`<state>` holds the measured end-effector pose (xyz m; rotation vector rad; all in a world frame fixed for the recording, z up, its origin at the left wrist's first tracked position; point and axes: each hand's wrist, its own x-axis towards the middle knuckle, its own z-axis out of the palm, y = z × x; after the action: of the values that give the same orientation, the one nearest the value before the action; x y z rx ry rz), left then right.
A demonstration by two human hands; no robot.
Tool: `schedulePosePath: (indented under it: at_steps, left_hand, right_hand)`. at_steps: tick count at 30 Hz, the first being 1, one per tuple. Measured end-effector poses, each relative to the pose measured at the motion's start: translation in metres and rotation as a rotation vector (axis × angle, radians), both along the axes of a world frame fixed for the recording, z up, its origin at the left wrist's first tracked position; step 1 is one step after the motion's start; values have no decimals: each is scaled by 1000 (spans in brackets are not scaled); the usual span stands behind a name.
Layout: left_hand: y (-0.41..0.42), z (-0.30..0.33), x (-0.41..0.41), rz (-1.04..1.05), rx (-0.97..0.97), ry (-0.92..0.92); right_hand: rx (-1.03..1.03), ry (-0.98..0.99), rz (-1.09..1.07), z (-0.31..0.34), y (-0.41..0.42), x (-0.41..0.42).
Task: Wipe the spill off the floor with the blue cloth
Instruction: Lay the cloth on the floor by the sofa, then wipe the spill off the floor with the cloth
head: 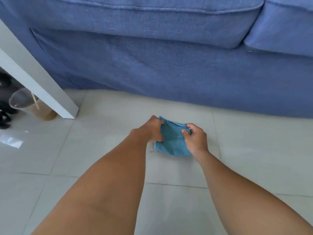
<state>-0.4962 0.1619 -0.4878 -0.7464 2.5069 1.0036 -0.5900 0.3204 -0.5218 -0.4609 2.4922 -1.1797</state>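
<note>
Both hands (152,129) (196,139) pinch the blue cloth (172,141) between them.

Glossy pale tiled floor (254,150) below a blue fabric sofa (169,65), white table leg (42,85) at left.

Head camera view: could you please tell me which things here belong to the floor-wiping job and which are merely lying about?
Part of the job:
- blue cloth, gripped by the left hand and right hand
- small yellowish specks by the cloth's edge
- tiled floor

Just lying about:
- tipped plastic cup with brownish drink
- white table leg
- blue sofa
</note>
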Motion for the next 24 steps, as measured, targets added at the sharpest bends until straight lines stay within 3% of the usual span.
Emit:
schedulePosePath:
  at_steps: [8, 12, 15, 18, 24]
  left_hand:
    - [17, 14, 3, 16, -32, 85]
    - [17, -6, 0, 7, 3, 104]
    - [7, -13, 19, 16, -142, 191]
    - [-17, -18, 57, 83, -252, 245]
    - [-48, -52, 143, 71, -316, 120]
  right_hand:
    - [-21, -21, -89, 9, 14, -3]
    - [116, 55, -29, 3, 16, -13]
    - [284, 256, 12, 4, 26, -9]
    - [240, 324, 191, 3, 34, 0]
    - [440, 243, 506, -24, 26, 10]
